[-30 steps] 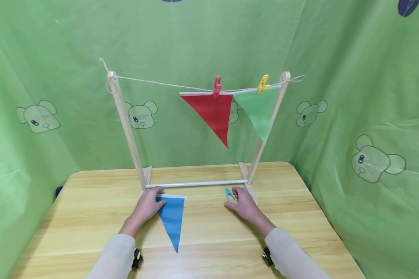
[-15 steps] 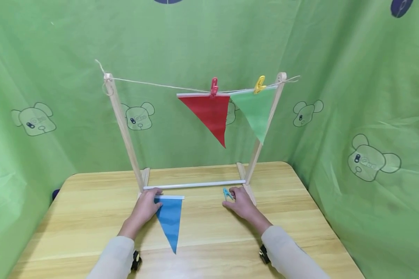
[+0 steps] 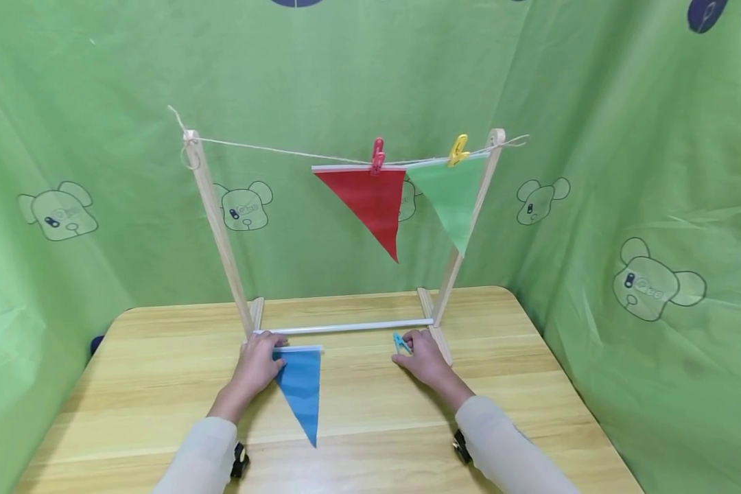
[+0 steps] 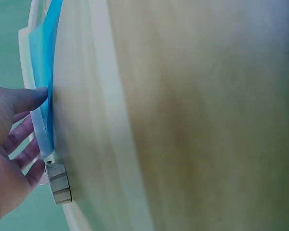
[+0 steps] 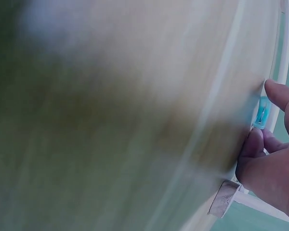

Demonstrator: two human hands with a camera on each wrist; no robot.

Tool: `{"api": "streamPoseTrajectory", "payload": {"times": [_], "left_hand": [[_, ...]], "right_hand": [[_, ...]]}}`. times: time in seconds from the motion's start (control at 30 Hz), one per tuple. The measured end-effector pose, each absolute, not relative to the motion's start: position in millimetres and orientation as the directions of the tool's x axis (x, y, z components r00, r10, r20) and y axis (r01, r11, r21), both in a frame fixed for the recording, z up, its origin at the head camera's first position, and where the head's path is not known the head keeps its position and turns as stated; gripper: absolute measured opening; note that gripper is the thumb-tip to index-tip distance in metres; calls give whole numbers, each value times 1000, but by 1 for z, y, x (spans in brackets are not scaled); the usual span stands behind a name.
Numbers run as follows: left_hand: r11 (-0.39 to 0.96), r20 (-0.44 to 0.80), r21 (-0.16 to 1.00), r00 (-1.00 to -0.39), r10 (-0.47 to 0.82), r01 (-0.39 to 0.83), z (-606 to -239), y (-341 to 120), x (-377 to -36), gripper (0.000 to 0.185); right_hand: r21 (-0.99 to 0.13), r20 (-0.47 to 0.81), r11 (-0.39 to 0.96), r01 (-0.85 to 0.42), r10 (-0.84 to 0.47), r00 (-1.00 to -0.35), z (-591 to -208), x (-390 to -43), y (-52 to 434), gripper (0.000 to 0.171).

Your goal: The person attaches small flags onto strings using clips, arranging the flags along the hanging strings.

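A blue triangular flag (image 3: 300,387) lies flat on the wooden table (image 3: 531,384), point toward me. My left hand (image 3: 276,346) pinches its top left corner by the white strip; in the left wrist view the thumb (image 4: 31,97) presses the blue cloth (image 4: 44,72), with the other fingers curled at the strip's edge. My right hand (image 3: 407,341) pinches a small blue clip (image 3: 400,343) on the table, between thumb and a finger (image 5: 253,144), beside the rack's right foot. The blue clip (image 5: 261,111) shows only in part.
A wooden rack (image 3: 219,233) stands at the table's back with a white bottom bar (image 3: 346,326). Its string (image 3: 272,150) carries a red flag (image 3: 370,202) under a red clip (image 3: 378,154) and a green flag (image 3: 453,199) under a yellow clip (image 3: 457,149). Green cloth surrounds the table.
Both hands stay almost where they were, at the flag's corner and at the blue clip. The view has shifted slightly left.
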State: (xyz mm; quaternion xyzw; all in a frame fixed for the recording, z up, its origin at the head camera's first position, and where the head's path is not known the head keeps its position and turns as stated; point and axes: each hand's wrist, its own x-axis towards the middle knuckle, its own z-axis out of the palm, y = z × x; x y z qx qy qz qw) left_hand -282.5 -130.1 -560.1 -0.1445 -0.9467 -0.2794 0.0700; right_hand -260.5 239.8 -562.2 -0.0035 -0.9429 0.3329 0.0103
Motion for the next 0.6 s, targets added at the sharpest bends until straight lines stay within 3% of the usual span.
{"api": "streamPoseTrajectory", "payload": {"times": [0.6], "left_hand": [[814,204,505,-956,212,289,-557,-132,-281,26]], "right_hand": [[-613,33,790,2,28,-999,-566,-266,239,39]]}}
